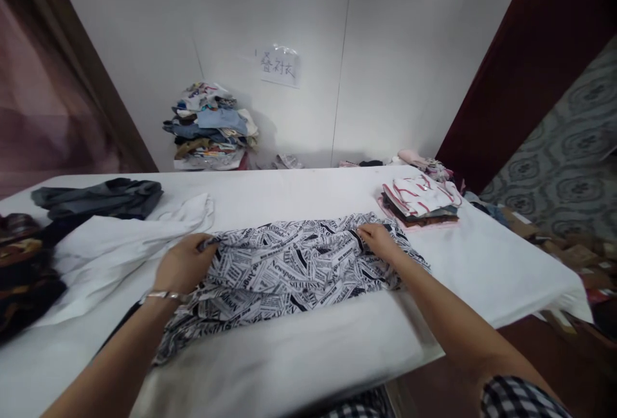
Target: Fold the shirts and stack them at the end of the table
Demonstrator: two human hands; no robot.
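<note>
A black-and-white newspaper-print shirt (289,270) lies spread across the middle of the white table (482,257). My left hand (183,265), with a bracelet at the wrist, grips the shirt's left edge. My right hand (378,240) pinches the fabric near its upper right part. Part of the shirt is folded over itself between the two hands, and its lower left end trails under my left forearm.
A white garment (116,244) lies left of the shirt, with a dark grey one (101,196) behind it and dark clothes (19,270) at the far left. A stack of folded clothes (419,199) sits at the back right. A heap of clothes (212,125) leans against the wall.
</note>
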